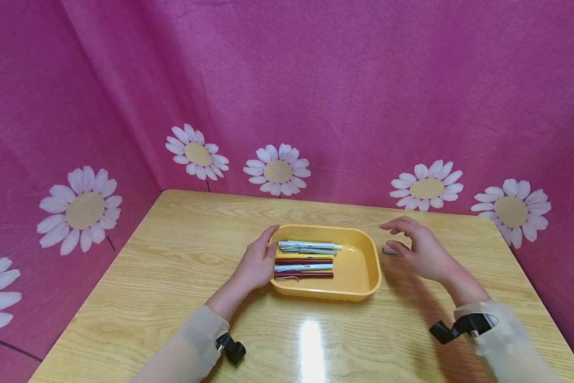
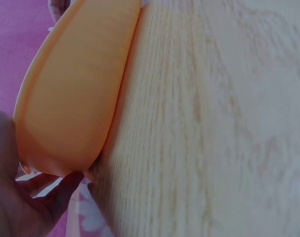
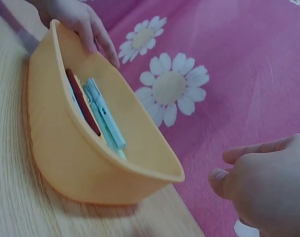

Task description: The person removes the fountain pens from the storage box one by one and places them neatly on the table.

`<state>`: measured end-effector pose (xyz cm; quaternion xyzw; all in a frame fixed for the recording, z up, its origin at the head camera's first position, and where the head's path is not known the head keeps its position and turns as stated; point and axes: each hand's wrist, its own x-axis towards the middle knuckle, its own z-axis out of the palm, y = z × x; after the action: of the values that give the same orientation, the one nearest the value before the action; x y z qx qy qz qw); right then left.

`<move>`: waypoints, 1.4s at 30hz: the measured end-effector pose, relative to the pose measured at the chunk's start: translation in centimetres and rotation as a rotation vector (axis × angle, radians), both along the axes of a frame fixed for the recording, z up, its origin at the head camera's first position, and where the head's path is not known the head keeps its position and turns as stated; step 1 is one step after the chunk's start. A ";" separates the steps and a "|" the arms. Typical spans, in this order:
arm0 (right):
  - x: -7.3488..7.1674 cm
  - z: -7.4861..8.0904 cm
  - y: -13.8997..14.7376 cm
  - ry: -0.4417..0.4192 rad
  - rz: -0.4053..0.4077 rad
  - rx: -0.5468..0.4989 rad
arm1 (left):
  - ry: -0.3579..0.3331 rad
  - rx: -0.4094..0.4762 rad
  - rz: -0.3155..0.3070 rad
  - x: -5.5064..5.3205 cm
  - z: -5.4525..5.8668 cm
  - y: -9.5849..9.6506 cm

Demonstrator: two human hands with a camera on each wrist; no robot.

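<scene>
Before pink daisy curtain [image 1: 344, 96], wooden table [image 1: 186, 250]: left hand [image 1: 258, 261] grips tray [image 1: 356, 271], right hand [image 1: 423, 250] relaxed.

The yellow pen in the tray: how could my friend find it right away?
On the wooden table sits a yellow-orange tray, its left end held by the left hand. Inside, pens lie side by side; the yellow pen is mid-row, just beyond a dark red pen. It's the only one yellow along its length; its neighbours are dark red or pale.
</scene>
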<state>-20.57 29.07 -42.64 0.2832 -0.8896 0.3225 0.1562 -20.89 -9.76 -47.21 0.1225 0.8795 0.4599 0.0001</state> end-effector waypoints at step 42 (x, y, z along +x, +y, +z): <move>-1.7 -1.0 -8.8 -0.244 0.179 -0.068 | 0.036 0.020 -0.005 0.0 -0.2 0.0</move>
<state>-22.24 20.32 -43.61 0.3147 -0.8616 0.3973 0.0270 -20.93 -9.77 -47.37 0.1329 0.8744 0.4664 -0.0160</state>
